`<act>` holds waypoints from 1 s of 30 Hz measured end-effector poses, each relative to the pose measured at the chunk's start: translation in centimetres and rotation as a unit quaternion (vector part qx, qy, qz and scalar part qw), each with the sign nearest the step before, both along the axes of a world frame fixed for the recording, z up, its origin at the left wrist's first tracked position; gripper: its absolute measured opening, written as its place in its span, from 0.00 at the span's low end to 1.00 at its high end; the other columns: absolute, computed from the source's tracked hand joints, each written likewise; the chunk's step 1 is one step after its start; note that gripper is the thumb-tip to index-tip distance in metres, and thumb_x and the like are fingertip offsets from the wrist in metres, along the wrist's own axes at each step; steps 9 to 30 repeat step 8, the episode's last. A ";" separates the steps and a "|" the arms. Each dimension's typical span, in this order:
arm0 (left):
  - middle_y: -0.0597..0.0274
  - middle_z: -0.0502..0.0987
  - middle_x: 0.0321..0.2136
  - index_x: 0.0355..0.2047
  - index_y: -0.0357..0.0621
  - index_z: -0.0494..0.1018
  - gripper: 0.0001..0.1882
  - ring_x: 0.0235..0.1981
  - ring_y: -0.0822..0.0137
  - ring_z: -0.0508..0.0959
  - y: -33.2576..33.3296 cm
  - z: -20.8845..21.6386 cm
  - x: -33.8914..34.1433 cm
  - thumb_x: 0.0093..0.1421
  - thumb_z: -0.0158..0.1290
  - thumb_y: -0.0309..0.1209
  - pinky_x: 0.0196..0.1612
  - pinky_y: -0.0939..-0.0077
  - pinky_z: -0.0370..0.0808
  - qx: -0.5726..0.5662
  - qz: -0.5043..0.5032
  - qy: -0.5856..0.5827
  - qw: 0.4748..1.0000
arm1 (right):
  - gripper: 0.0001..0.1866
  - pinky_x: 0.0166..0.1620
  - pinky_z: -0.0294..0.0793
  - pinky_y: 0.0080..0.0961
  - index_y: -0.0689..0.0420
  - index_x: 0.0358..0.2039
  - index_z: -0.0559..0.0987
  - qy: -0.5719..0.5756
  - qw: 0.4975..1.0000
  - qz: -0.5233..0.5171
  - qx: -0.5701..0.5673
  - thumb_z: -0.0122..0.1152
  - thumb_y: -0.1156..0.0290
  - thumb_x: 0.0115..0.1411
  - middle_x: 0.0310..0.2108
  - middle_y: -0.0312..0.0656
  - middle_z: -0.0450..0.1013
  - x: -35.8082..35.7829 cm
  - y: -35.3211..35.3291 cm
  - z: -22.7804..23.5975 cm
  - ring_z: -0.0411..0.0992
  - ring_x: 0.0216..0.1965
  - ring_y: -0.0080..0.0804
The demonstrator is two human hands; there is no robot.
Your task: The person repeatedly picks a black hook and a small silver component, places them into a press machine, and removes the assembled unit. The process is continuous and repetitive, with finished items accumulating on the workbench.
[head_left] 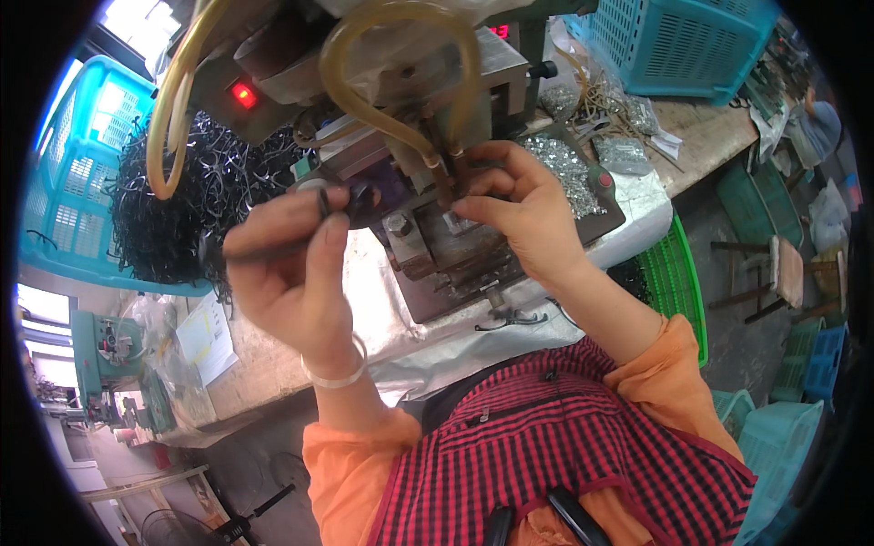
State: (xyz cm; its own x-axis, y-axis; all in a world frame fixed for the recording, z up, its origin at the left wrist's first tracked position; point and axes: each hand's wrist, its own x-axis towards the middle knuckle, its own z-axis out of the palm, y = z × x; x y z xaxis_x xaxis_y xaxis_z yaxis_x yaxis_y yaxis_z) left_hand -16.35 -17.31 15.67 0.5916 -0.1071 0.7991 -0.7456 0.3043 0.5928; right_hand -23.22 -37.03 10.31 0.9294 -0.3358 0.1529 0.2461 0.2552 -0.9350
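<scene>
My left hand is raised left of a bench machine's fixture. Its thumb and fingers close on a dark, slender curved part, blurred, whose kind I cannot make out. My right hand reaches in from the right, thumb and fingers pinched at the fixture, just below the machine's hose-fed tips. A small shiny metal piece shows by its thumb; whether the fingers grip it is hidden. A black curved part lies in front of the fixture.
Yellowish hoses loop over the work. A blue basket heaped with black curved parts stands left. On the right are a tray of small shiny pieces, a blue crate and a green basket.
</scene>
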 end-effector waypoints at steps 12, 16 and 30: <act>0.37 0.83 0.37 0.38 0.43 0.69 0.16 0.33 0.58 0.82 -0.1 -4.7 -0.7 0.53 0.62 0.17 0.37 0.71 0.80 0.132 0.110 -0.175 0.969 | 0.23 0.62 0.71 0.33 0.57 0.58 0.74 -0.061 0.913 -0.057 -0.398 0.62 0.75 0.61 0.52 0.45 0.79 -2.3 -3.3 0.2 0.76 0.56 0.37; 0.37 0.83 0.37 0.38 0.43 0.69 0.16 0.33 0.58 0.82 -0.1 -4.7 -0.7 0.53 0.62 0.17 0.37 0.71 0.80 0.132 0.110 -0.175 0.969 | 0.23 0.62 0.71 0.33 0.57 0.58 0.74 -0.061 0.913 -0.057 -0.398 0.62 0.75 0.61 0.52 0.45 0.79 -2.3 -3.3 0.2 0.76 0.56 0.37; 0.37 0.83 0.37 0.38 0.43 0.69 0.16 0.33 0.58 0.82 -0.1 -4.7 -0.7 0.53 0.62 0.17 0.37 0.71 0.80 0.132 0.110 -0.175 0.969 | 0.23 0.62 0.71 0.33 0.57 0.58 0.74 -0.061 0.913 -0.057 -0.398 0.62 0.75 0.61 0.52 0.45 0.79 -2.3 -3.3 0.2 0.76 0.56 0.37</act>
